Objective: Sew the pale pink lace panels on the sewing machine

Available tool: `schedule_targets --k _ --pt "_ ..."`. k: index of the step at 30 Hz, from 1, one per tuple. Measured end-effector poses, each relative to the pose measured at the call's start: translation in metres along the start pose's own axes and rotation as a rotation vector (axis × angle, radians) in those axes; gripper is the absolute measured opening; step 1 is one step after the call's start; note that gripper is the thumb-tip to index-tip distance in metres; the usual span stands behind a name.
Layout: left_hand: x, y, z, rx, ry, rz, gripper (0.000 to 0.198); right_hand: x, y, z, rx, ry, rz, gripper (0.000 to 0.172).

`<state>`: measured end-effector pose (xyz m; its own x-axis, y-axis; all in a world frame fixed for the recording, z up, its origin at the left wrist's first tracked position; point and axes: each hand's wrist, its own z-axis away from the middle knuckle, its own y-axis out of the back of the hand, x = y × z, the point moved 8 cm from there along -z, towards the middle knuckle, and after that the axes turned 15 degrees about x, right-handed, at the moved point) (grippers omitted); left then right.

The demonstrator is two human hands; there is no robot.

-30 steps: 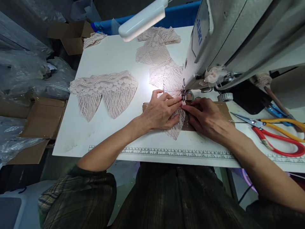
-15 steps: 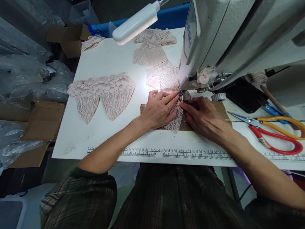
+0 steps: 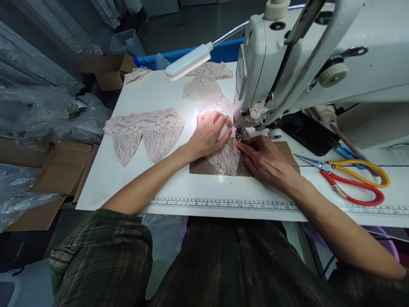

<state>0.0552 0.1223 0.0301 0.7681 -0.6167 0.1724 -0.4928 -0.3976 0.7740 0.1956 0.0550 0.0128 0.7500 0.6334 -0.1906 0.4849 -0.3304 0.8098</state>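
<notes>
Tabletop [image 3: 172, 188], near edge: lace [image 3: 225, 162], presumably light, soft, best margin-held; pressed under spread left hand [image 3: 209, 133]; right hand [image 3: 263, 158], grip unclear.

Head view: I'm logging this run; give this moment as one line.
left hand: on pale lace fabric | right hand: fingers at lace edge, beside white sewing machine | red-yellow-handled scissors: on white table

Lamp [image 3: 188, 62] lit over wht tbl [image 3: 153, 94]; flr [image 3: 191, 24] dim.
</notes>
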Motion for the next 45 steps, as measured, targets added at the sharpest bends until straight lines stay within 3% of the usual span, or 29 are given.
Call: schedule_targets --k 4,7,11,15,19,23,29,32,34,37,39,41,45 --pt "-0.024 -0.018 -0.014 -0.112 0.046 -0.026 0.049 0.003 0.008 0.002 0.021 -0.019 -0.096 0.041" --pt "-0.028 -0.009 -0.012 -0.121 0.075 0.008 0.046 0.011 0.023 0.006 -0.015 -0.072 -0.203 0.042" --pt "-0.013 0.025 0.004 -0.025 -0.009 0.063 0.035 0.026 0.046 0.014 -0.034 -0.159 -0.297 0.040" --pt "0.018 0.041 0.027 -0.053 -0.169 0.346 0.022 0.029 0.055 0.021 -0.004 -0.196 -0.315 0.039" --pt "0.039 0.042 0.041 -0.117 -0.216 0.564 0.019 0.019 0.052 0.020 0.025 -0.164 -0.316 0.035" --pt "0.042 0.033 0.044 -0.181 -0.185 0.528 0.014 0.008 0.045 0.015 0.003 -0.155 -0.319 0.033" --pt "0.043 0.031 0.044 -0.184 -0.117 0.505 0.018 -0.019 0.031 0.007 -0.105 -0.079 -0.463 0.029" --pt "0.043 0.033 0.043 -0.137 -0.074 0.498 0.021 -0.029 0.021 0.005 -0.129 -0.079 -0.428 0.033" --pt "0.043 0.035 0.043 -0.088 -0.069 0.503 0.024 -0.029 0.015 0.004 -0.129 -0.128 -0.341 0.027" --pt "0.043 0.037 0.043 -0.034 -0.131 0.481 0.026 -0.028 0.011 0.002 -0.102 -0.173 -0.296 0.022" --pt "0.044 0.035 0.044 -0.038 -0.199 0.434 0.028 -0.028 0.013 0.002 -0.069 -0.174 -0.349 0.021" --pt "0.045 0.034 0.045 -0.034 -0.247 0.400 0.017 -0.024 0.017 0.003 -0.027 -0.185 -0.375 0.019" --pt "0.043 0.045 0.044 0.089 -0.250 0.435 0.013 -0.022 0.023 0.012 -0.011 -0.124 -0.236 0.029"
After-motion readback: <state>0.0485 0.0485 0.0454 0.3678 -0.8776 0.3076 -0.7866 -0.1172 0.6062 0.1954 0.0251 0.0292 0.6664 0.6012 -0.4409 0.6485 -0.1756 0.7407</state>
